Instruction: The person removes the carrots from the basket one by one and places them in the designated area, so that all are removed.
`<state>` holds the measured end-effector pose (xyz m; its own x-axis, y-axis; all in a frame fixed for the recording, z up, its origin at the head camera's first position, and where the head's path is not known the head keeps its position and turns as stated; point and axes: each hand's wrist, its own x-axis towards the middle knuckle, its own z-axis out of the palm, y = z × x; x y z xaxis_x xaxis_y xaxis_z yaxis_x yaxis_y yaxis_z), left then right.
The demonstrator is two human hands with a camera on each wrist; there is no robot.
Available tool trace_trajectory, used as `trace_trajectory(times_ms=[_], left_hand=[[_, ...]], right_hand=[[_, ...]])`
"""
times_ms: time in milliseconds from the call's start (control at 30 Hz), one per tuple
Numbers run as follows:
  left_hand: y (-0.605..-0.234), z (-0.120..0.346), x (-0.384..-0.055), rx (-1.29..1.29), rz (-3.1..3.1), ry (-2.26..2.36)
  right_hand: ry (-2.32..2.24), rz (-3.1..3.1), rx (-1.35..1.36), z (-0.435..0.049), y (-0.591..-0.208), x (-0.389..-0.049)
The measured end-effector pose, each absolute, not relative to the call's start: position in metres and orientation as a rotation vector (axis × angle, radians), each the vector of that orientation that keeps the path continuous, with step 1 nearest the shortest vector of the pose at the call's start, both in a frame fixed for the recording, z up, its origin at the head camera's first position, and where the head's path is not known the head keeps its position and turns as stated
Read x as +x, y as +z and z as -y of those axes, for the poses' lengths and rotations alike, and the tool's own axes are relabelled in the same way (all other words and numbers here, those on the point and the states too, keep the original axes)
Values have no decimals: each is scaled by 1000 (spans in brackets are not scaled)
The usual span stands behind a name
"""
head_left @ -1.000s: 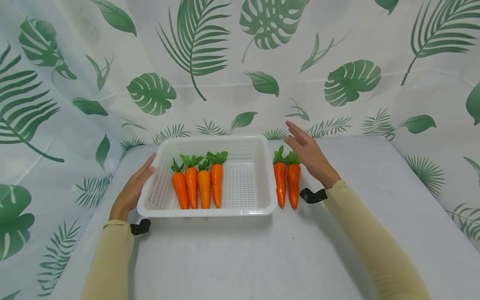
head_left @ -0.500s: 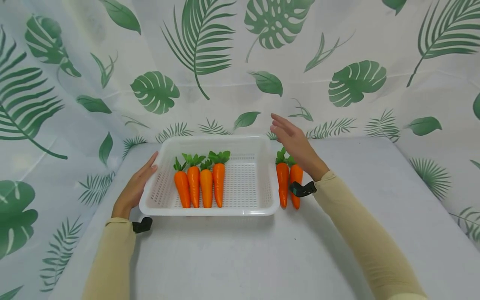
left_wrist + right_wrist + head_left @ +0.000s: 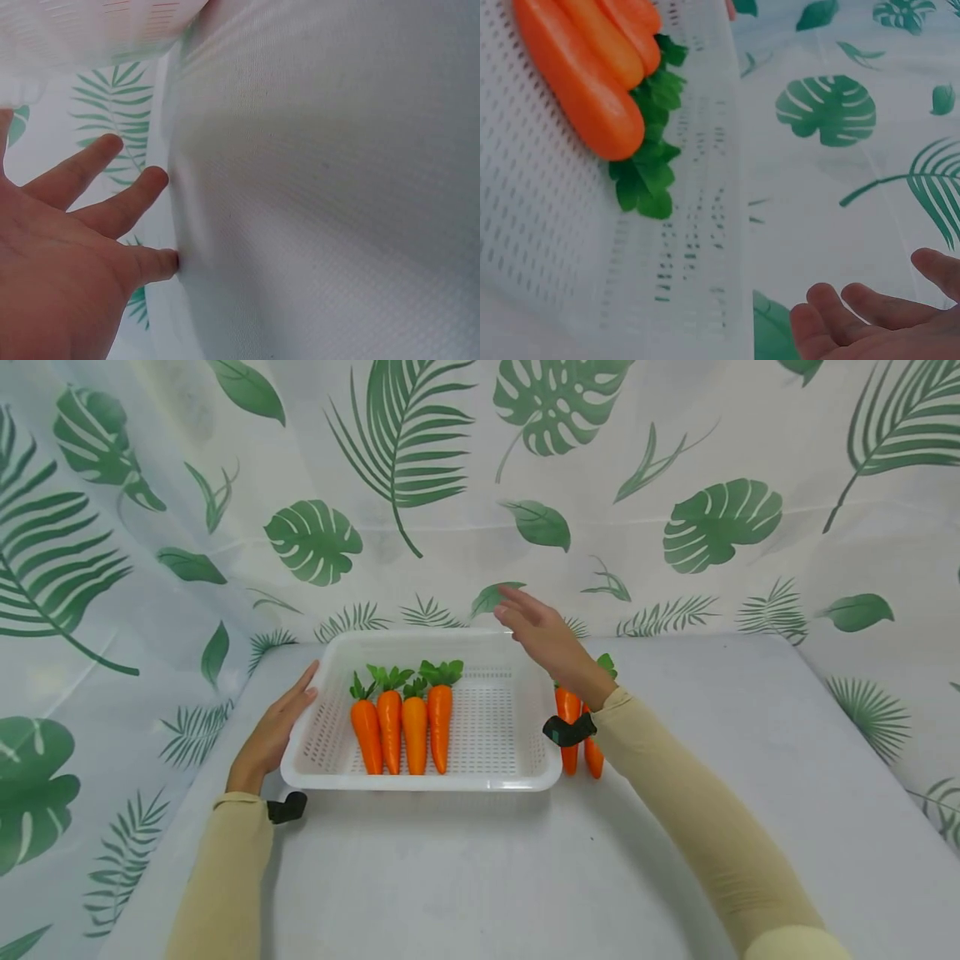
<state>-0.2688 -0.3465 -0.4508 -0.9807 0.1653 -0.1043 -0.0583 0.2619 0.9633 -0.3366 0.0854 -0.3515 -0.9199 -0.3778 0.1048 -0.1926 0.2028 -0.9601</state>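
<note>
A white perforated plastic basket (image 3: 420, 783) stands on the table with several orange carrots (image 3: 415, 735) lying side by side at its left, green tops toward the back. My left hand (image 3: 273, 731) is at the basket's left rim. In the left wrist view, its fingers (image 3: 120, 214) are extended and spread. Over the basket's back right corner hovers my right hand (image 3: 551, 647), fingers loosely extended, holding nothing. To the right of the basket, two more carrots (image 3: 594, 758) lie on the table, partly hidden by my right wrist.
White cloth covers the table (image 3: 420, 877). Behind and to the left hangs a white curtain (image 3: 442, 543) printed with green leaves, close to the basket's back side. A black wrist device (image 3: 570, 731) sits on the right wrist, another (image 3: 287, 808) on the left.
My right hand has moved left, from over the two loose carrots to above the basket's back right corner. The left hand stays at the left rim; the whole view has shifted slightly.
</note>
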Motion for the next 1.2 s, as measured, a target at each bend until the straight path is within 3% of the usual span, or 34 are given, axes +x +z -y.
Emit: trace_trajectory(times_ms=[667, 1200], left_hand=[[-452, 348, -271, 101, -2328, 1818], [-450, 348, -271, 101, -2356, 1784]], right_hand=[[-1629, -2290, -458, -23, -364, -347], [-1506, -2306, -469, -6, -381, -349]])
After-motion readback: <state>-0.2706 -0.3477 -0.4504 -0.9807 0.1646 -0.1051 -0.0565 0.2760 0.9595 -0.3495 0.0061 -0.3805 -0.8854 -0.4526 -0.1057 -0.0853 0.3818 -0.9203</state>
